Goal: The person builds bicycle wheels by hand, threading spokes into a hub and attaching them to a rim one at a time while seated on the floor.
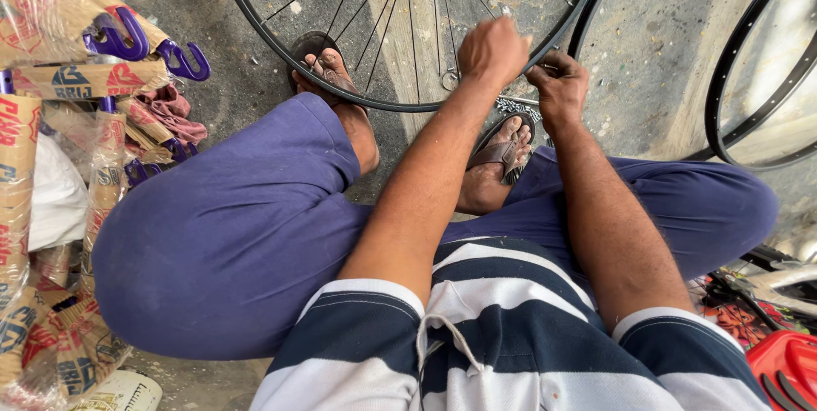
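seated person, seen from above – left hand [492, 49] fisted at black spoked wheel rim [281, 41] on concrete floor [655, 45]; right hand [559, 88] closed, gripping same rim's edge – second bare rim [723, 79] lies right, paper-wrapped purple parts [94, 79] left.

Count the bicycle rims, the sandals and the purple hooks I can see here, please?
Bicycle rims: 2, the spoked rim that the left hand and right hand work on, and a bare rim beside it.
Sandals: 2.
Purple hooks: at least 4; others may be hidden.
Total: 8.
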